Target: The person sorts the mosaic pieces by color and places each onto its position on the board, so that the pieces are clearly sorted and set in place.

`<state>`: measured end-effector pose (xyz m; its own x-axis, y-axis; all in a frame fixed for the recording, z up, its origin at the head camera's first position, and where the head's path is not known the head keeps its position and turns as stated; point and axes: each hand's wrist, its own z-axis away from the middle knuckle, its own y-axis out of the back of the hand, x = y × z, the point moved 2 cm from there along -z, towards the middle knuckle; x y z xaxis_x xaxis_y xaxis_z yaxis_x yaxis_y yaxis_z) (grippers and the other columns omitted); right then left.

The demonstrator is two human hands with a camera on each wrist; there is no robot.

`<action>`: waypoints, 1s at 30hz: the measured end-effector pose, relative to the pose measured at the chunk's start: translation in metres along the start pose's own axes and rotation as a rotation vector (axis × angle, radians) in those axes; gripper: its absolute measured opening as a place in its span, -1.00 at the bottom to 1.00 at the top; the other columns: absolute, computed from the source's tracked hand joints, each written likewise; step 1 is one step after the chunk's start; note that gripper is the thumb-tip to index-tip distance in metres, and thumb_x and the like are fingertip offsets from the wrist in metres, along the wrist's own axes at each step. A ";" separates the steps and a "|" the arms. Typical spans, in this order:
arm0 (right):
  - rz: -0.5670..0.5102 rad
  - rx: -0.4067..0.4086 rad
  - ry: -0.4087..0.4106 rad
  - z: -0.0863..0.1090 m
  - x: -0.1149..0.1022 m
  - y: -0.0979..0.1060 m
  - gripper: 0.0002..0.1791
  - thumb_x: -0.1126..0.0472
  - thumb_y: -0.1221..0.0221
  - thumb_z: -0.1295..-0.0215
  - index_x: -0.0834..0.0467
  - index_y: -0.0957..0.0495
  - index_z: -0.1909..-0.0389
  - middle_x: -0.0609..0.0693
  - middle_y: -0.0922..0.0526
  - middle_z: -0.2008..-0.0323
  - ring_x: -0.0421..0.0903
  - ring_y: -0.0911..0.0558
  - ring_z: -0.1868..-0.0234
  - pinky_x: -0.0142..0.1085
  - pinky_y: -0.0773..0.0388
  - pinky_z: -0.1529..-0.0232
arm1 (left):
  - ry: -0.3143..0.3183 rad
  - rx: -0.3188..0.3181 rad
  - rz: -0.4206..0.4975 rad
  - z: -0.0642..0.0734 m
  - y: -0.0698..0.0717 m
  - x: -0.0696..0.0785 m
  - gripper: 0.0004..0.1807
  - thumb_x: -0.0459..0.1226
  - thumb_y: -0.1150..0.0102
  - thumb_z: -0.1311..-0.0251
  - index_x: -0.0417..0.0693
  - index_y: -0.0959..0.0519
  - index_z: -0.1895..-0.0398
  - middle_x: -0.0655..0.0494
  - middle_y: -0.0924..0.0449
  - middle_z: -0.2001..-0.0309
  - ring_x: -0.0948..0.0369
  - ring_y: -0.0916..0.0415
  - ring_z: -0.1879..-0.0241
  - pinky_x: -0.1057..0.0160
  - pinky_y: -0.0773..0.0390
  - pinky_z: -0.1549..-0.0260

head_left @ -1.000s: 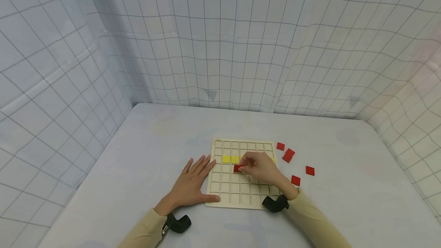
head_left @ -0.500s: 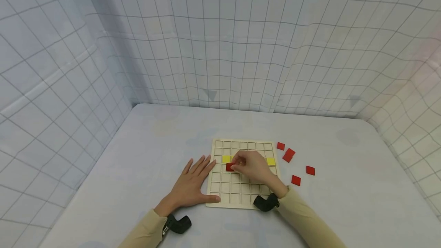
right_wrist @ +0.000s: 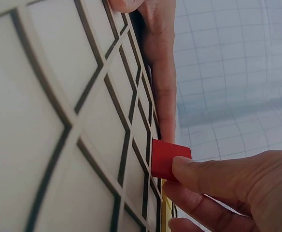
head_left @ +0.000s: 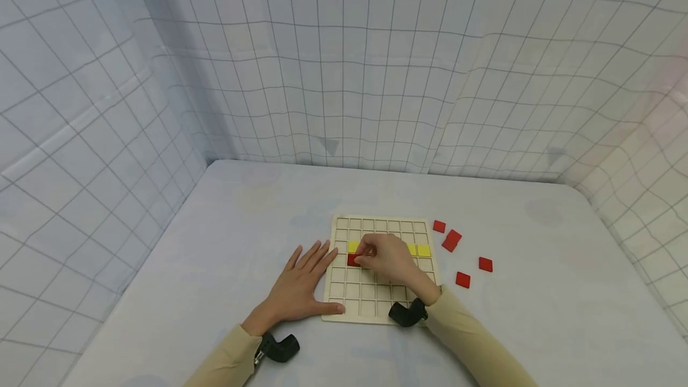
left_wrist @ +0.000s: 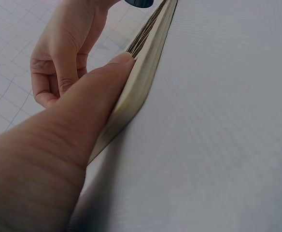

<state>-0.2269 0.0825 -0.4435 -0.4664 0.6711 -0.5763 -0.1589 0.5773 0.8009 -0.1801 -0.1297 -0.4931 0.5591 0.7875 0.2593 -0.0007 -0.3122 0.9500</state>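
Note:
A pale wooden grid board (head_left: 352, 308) lies on the table, its cells divided by thin raised ribs. My right hand (head_left: 388, 257) pinches a square red tile (right_wrist: 166, 158) between thumb and fingers. The tile stands tilted against the grid, just in front of the left end of a row of yellow tiles (head_left: 424, 250); part of that row is hidden by the hand. With fingers spread, my left hand (head_left: 295, 294) rests at the board's left side. Its thumb (left_wrist: 107, 79) lies over the board's front edge in the left wrist view.
Several loose red tiles (head_left: 463, 279) lie on the table right of the board, two of them touching or overlapping (head_left: 452, 240). White grid-patterned curtains (head_left: 344, 76) close off the back and sides. Each wrist carries a black camera mount (head_left: 407, 313).
My right hand has moved left across the board with the red tile, to the left end of the yellow row. More yellow tiles show on the right. My left hand has stayed in place.

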 end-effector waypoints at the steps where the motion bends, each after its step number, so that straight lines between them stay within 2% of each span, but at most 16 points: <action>1: 0.002 -0.003 -0.005 0.000 0.000 0.000 -0.89 0.17 -0.36 -0.11 -0.04 -0.60 0.48 -0.27 -0.57 0.53 -0.28 -0.39 0.61 -0.38 -0.33 0.58 | -0.001 0.004 0.000 0.000 0.000 0.000 0.19 0.53 0.10 0.10 0.03 0.00 -0.51 0.06 0.12 -0.49 0.11 0.24 -0.45 -0.06 0.29 -0.34; 7: 0.031 -0.020 -0.008 -0.001 0.001 0.002 -0.92 0.16 -0.35 -0.13 -0.03 -0.63 0.47 -0.27 -0.57 0.53 -0.29 -0.40 0.61 -0.39 -0.34 0.59 | -0.004 0.018 0.001 0.000 0.001 0.001 0.19 0.54 0.09 0.11 0.00 -0.05 -0.50 0.03 0.09 -0.49 0.09 0.20 -0.45 -0.07 0.27 -0.33; 17: 0.066 -0.008 -0.021 -0.002 0.001 -0.001 -0.95 0.11 -0.32 -0.18 -0.04 -0.69 0.45 -0.29 -0.56 0.52 -0.31 -0.41 0.61 -0.40 -0.37 0.60 | 0.008 -0.019 0.003 -0.001 0.003 0.002 0.20 0.54 0.10 0.11 0.02 0.00 -0.51 0.06 0.14 -0.49 0.13 0.26 -0.46 -0.05 0.32 -0.34; 30: 0.081 0.006 0.000 -0.004 0.002 -0.003 -0.94 0.10 -0.33 -0.17 -0.06 -0.68 0.47 -0.31 -0.52 0.57 -0.32 -0.39 0.63 -0.41 -0.35 0.62 | 0.014 -0.019 -0.011 0.000 0.003 0.003 0.21 0.55 0.12 0.12 0.03 0.00 -0.51 0.07 0.14 -0.50 0.13 0.25 -0.46 -0.05 0.29 -0.34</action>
<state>-0.2307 0.0807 -0.4463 -0.4778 0.7153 -0.5100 -0.1157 0.5242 0.8437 -0.1786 -0.1285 -0.4898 0.5472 0.7984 0.2511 -0.0109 -0.2932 0.9560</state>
